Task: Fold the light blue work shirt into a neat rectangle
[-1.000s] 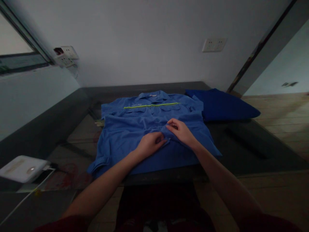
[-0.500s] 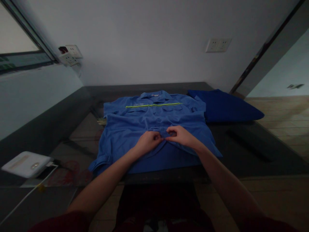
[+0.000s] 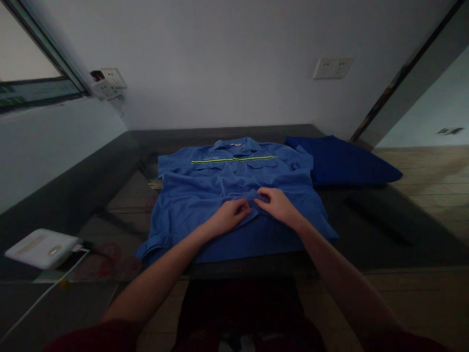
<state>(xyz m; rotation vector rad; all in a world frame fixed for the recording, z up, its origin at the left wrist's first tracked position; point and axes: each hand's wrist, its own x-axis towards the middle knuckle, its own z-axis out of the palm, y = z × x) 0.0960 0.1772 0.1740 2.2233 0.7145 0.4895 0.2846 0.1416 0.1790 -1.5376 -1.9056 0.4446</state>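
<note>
**One blue work shirt [image 3: 205,188] laid face up, its front seemingly closed above and parted below**

Nearest my camera on the work, the shirt's hem lies just behind the front edge of the dark tabletop [image 3: 340,252]. At the left I count one white box-shaped device [image 3: 42,248] with one white cable [image 3: 44,296].

Over the lower middle of the shirt, I see two bare hands. The left hand [image 3: 232,212] and right hand [image 3: 276,203] face each other, fingers curled, each thumb at a narrow gap from its forefinger. Cloth bunches between them; I cannot tell whether either is pinching it.

As I judge it, the shirt is already spread flat and its upper front closed; what is left is the stretch below the hands, where the front edges appear to part. I cannot count the buttons.

To the right lies one long dark shape [image 3: 379,217], too dim to name. Beyond it sits one deeper-blue cloth bundle [image 3: 344,161], beside the sleeve.

Farther up the shirt are two chest pocket flaps [image 3: 263,164], yellow-green striping [image 3: 252,158] and one collar [image 3: 238,143]. The wall [image 3: 220,63] behind carries one double socket [image 3: 333,68] at the right.
</note>
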